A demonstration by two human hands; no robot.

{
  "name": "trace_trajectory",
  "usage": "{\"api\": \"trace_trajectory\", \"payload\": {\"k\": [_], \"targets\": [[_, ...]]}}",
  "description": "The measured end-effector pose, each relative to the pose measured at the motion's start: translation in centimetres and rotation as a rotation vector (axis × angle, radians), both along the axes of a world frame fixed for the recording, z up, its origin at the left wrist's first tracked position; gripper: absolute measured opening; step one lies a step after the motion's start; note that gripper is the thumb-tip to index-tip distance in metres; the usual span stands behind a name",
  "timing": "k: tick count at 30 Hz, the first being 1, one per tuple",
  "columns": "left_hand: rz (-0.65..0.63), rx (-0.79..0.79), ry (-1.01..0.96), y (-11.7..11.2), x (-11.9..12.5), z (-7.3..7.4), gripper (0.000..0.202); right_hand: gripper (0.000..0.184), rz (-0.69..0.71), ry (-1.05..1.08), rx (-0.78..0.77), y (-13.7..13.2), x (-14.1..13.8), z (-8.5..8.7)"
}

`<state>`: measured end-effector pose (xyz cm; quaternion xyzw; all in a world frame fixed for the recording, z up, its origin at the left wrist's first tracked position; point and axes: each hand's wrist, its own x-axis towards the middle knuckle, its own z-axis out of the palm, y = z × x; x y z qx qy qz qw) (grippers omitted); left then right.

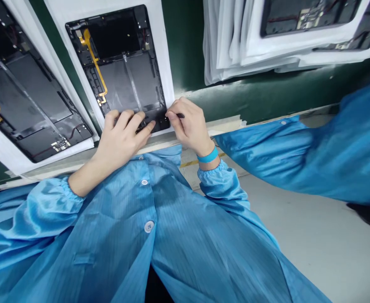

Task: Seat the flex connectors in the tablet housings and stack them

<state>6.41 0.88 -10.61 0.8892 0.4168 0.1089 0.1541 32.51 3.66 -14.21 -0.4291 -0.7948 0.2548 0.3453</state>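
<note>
An opened tablet chassis (pixel 121 71) with a yellow flex cable lies on a white foam sheet (pixel 164 54) in front of me. My left hand (pixel 121 136) rests flat on its near edge, fingers stretched over the dark bottom part. My right hand (pixel 187 122) sits at the chassis's near right corner, fingers pinched on a thin dark tool (pixel 180 115) whose tip points at that corner. A blue wrist strap (pixel 208 155) circles my right wrist. Both arms wear blue coat sleeves.
A second opened chassis (pixel 27 105) lies on foam at the left. A stack of foam sheets with more chassis (pixel 298 38) sits at the upper right. The green bench edge (pixel 267 101) runs across. Another person's blue sleeve (pixel 330 151) reaches in from the right.
</note>
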Motion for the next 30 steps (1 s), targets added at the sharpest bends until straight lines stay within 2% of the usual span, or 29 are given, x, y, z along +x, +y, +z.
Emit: {"api": "trace_trajectory", "payload": {"k": [3, 6, 9, 12, 18, 24, 30], "targets": [[-0.022, -0.054, 0.011, 0.4, -0.6, 0.7, 0.040, 0.038, -0.037, 0.062, -0.055, -0.4, -0.2, 0.3], [-0.101, -0.110, 0.044, 1.1, -1.7, 1.6, 0.041, 0.040, -0.125, 0.190, -0.123, -1.2, -1.2, 0.6], [-0.149, -0.245, 0.036, 2.2, -2.7, 2.7, 0.041, 0.040, -0.160, 0.267, -0.195, -2.0, -2.3, 0.6], [-0.178, -0.349, 0.041, 3.3, -3.0, 3.7, 0.042, 0.044, -0.146, 0.245, -0.233, -2.6, -2.9, 0.3], [-0.294, -0.381, 0.163, 4.9, -1.8, 5.1, 0.064, 0.050, -0.121, 0.164, -0.222, -2.6, -2.7, 0.1], [-0.335, -0.387, 0.156, 5.5, -1.3, 5.3, 0.068, 0.047, -0.116, 0.061, -0.101, -2.4, -2.9, 0.3], [-0.294, -0.384, 0.110, 5.7, -1.9, 4.2, 0.058, 0.053, -0.121, 0.038, -0.201, -2.4, -3.1, 0.6]]}}
